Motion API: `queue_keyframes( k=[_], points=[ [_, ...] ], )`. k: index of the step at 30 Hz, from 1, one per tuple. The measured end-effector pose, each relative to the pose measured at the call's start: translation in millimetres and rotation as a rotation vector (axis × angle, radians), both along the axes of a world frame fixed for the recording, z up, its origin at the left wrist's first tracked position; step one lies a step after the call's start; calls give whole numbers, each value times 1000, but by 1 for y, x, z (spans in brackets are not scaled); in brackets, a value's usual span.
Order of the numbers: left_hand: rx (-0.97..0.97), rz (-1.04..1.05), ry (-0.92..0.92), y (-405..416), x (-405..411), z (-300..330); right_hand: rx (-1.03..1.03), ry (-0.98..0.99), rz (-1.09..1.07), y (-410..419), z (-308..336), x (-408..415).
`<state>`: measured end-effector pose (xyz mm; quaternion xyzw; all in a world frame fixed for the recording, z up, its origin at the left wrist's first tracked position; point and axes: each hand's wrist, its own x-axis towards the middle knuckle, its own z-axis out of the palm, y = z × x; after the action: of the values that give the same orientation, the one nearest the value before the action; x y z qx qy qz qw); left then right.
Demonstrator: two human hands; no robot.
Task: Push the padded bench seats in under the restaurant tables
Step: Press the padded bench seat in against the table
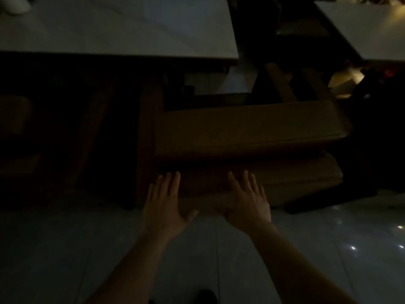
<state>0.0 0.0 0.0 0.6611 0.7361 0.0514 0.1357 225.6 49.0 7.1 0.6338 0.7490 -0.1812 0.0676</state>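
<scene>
— Although the room is very dim, what can you make out from the head view?

— Two bare hands reach forward over a pale glossy floor (306, 249). The left hand (166, 200) and the right hand (247, 198) are both flat and spread, fingers (175, 178) released, grasping nothing. They lie against the near edge of the lower padded seat (285, 181).

— Are they truly touching it?

— It looks so, but the shadow there is too deep to be sure of the contact.

— Where do the seats stand?

— A second padded seat (245, 128), brown with a seam along its front, shows just above the lower one. Both lie right of centre, on the near side of the white bench (122, 29), mostly out from under it. Only the upper seat's far left corner reaches near its edge.

— And the left side?

— Nearly black. Dark wooden shapes stand under the white bench, and I cannot tell legs from panels. A pale object (15, 4) at the top left corner is cut off by the frame.

— Anything to the right?

— Another white bench (372, 29), cropped at the edge, with dark framing below it. A dark shoe tip (208, 296) shows at the bottom edge, blurred.
</scene>
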Motion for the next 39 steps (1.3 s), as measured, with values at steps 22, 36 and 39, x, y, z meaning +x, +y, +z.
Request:
queue_keyframes(
  k=[22, 36, 39],
  points=[
    [275, -52, 9, 45, 3, -62, 285, -42, 33, 45, -66, 9],
    [199, -88, 60, 53, -6, -56, 235, -79, -3, 49, -61, 1],
    [200, -111, 58, 54, -11, -56, 212, -101, -14, 49, -60, -4]
  ],
)
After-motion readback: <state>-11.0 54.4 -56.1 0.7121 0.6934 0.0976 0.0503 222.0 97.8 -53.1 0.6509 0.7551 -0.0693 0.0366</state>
